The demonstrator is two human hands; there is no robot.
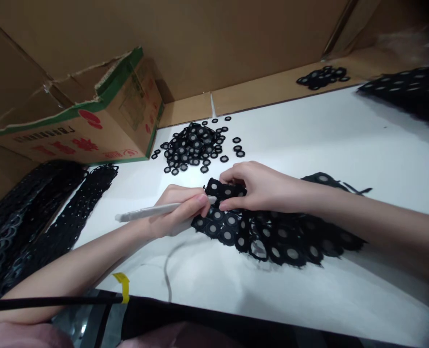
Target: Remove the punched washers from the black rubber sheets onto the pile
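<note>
My left hand is closed round a white pen-like tool. Its tip reaches the edge of a black lace-like sheet dotted with pale round centres. From the other side my right hand pinches a folded-up part of that same sheet between thumb and fingers. The rest of the sheet lies on the white table under my right forearm, with one larger clear-looking gap near its front edge. Just beyond my hands is a heap of loose black rings with pale centres.
A torn-edged cardboard box stands at the back left. Black perforated strips lie at the left. Another small ring pile and more black sheet sit at the back right. A thin grey cord crosses the white tabletop.
</note>
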